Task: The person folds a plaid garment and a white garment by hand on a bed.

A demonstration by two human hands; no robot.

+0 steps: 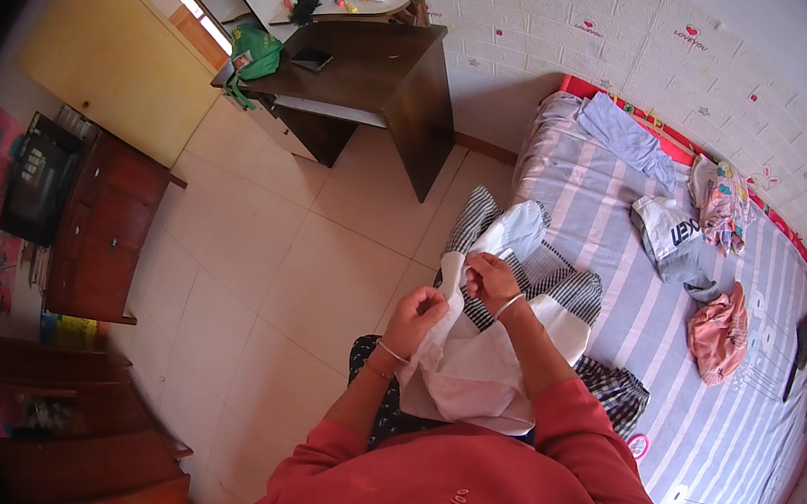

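Note:
A white garment with black-and-white striped parts lies bunched over my lap and reaches to the bed edge. My left hand pinches a white band of its cloth between thumb and fingers. Slightly farther away, my right hand grips the same band at its right edge, fingers curled. Striped folds spread out beyond and beside my right wrist. What lies between the fingertips is too small to make out.
On the striped bed sheet lie a black-checked cloth, a pink tape roll, a salmon garment, a grey-and-white shirt bearing writing and a black brush-like object. A dark desk holds a green bag.

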